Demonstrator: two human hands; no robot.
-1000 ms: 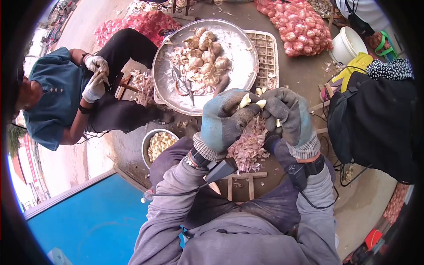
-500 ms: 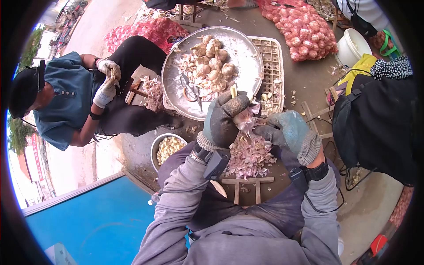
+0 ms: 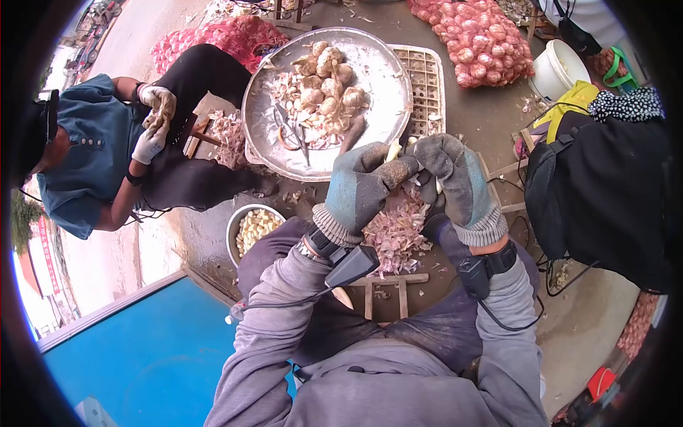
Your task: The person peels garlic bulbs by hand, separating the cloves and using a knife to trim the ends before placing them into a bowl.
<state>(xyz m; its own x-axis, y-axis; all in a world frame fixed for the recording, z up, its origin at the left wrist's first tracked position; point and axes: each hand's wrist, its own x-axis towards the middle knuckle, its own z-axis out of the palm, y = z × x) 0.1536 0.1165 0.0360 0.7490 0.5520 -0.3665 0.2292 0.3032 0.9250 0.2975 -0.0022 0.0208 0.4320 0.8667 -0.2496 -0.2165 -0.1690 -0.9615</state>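
Both my hands wear grey-and-blue work gloves and meet above a heap of pinkish garlic skins [image 3: 398, 242]. Between thumb and fingers of my left hand [image 3: 363, 186] a pale garlic clove [image 3: 393, 149] sticks up. My right hand [image 3: 455, 181] is closed close beside it, its fingertips near the left thumb. A bit of another pale clove [image 3: 438, 188] shows among the right fingers; the rest is hidden. Just beyond, a round metal tray [image 3: 388, 135] holds whole garlic bulbs [image 3: 329, 87], loose skins and scissors [image 3: 292, 136].
A bowl [image 3: 232, 238] of peeled cloves stands left of my knee. A co-worker [image 3: 89, 153] in white gloves sits at left. Net sacks of garlic [image 3: 484, 46], a white bucket [image 3: 558, 71] and a black bag [image 3: 605, 199] lie to the right. A plastic crate [image 3: 427, 89] sits under the tray.
The garlic bulb that was between my hands no longer shows. My right hand has turned and risen toward the left fingertips. The view has shifted slightly.
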